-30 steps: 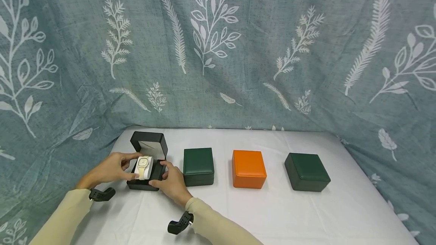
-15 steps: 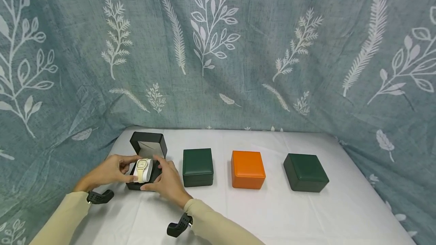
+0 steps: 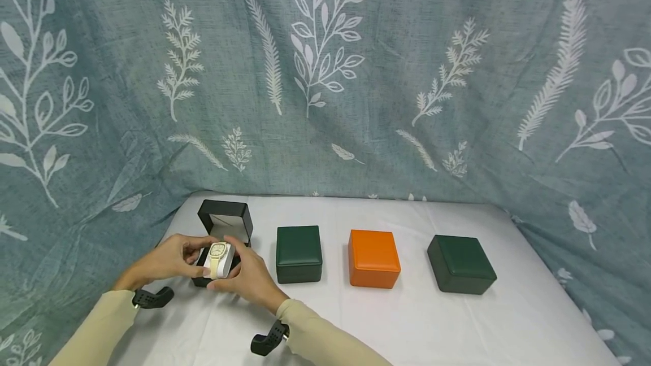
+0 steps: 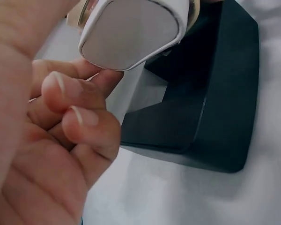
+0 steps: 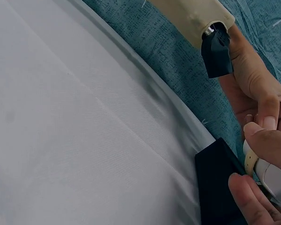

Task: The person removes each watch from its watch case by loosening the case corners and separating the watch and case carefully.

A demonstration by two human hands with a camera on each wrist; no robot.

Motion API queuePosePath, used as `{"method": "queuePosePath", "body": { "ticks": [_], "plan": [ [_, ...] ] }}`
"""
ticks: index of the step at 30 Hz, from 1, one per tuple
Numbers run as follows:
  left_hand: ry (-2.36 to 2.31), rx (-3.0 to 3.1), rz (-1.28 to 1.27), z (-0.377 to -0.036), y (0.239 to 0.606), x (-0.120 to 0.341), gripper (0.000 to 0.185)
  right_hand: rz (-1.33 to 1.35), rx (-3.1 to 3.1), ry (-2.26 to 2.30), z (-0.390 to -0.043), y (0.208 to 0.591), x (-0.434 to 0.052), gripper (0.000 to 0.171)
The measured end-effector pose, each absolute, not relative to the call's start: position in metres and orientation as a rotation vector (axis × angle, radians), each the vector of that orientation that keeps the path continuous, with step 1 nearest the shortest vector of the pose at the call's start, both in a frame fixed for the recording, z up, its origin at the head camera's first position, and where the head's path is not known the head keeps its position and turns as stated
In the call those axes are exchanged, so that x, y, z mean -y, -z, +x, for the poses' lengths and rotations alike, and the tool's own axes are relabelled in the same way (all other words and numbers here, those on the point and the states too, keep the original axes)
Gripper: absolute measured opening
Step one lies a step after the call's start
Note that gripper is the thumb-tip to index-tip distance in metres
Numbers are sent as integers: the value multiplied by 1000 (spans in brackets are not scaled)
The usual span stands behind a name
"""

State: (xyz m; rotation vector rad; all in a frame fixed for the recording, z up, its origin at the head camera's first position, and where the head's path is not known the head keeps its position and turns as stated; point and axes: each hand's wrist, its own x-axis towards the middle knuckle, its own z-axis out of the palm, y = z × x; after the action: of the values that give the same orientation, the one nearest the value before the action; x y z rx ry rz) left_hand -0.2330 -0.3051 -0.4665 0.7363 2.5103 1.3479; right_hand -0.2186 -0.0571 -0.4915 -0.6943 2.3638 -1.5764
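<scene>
A cream-strapped watch (image 3: pixel 217 250) with a squarish case is wrapped round a white watch cushion (image 3: pixel 227 262). My left hand (image 3: pixel 170 260) pinches the cushion's left side between thumb and forefinger. From the right, my right hand (image 3: pixel 254 278) pinches it as well, thumb at the near end and forefinger at the far end. Behind and beneath stands a black watch box (image 3: pixel 226 208), its lid raised and pale inside. In the left wrist view the cushion (image 4: pixel 131 35) is clear of the box (image 4: pixel 232 103), whose inside is dark. The right wrist view shows the box (image 5: pixel 218 180) below my fingers.
On the white tablecloth (image 3: pixel 386 321), a dark green box (image 3: pixel 298 253), an orange box (image 3: pixel 373 258) and another dark green box (image 3: pixel 461 264) stand closed in a row to the right. A leaf-patterned blue-green curtain (image 3: pixel 356 146) hangs behind the table.
My right hand has moved left from the box's right edge onto the cushion. The cushion and watch, held by both hands, have come up and shifted slightly toward me.
</scene>
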Motion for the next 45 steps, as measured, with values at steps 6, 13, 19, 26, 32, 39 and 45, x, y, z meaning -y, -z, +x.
{"method": "queuePosePath", "body": {
  "ticks": [6,13,19,26,32,39,45],
  "plan": [
    [-1341,-2487,685,-231,467,300,70,-736,-2369,1594,-219,492,55,91],
    [-1393,-2429,728,-230,467,301,67,-805,-2422,1594,-220,493,53,83],
    [-1461,-2351,733,-228,462,307,70,-780,-2349,1682,-220,491,52,83],
    [-1489,-2306,715,-225,467,310,77,-723,-2291,1713,-218,488,51,84],
    [-1533,-2313,721,-223,470,311,76,-709,-2238,1724,-215,488,52,85],
    [-1559,-2323,717,-224,470,313,74,-777,-2174,1775,-216,487,52,84],
    [-1564,-2325,725,-225,468,311,73,-821,-2176,1791,-216,488,53,83]
  ]
}}
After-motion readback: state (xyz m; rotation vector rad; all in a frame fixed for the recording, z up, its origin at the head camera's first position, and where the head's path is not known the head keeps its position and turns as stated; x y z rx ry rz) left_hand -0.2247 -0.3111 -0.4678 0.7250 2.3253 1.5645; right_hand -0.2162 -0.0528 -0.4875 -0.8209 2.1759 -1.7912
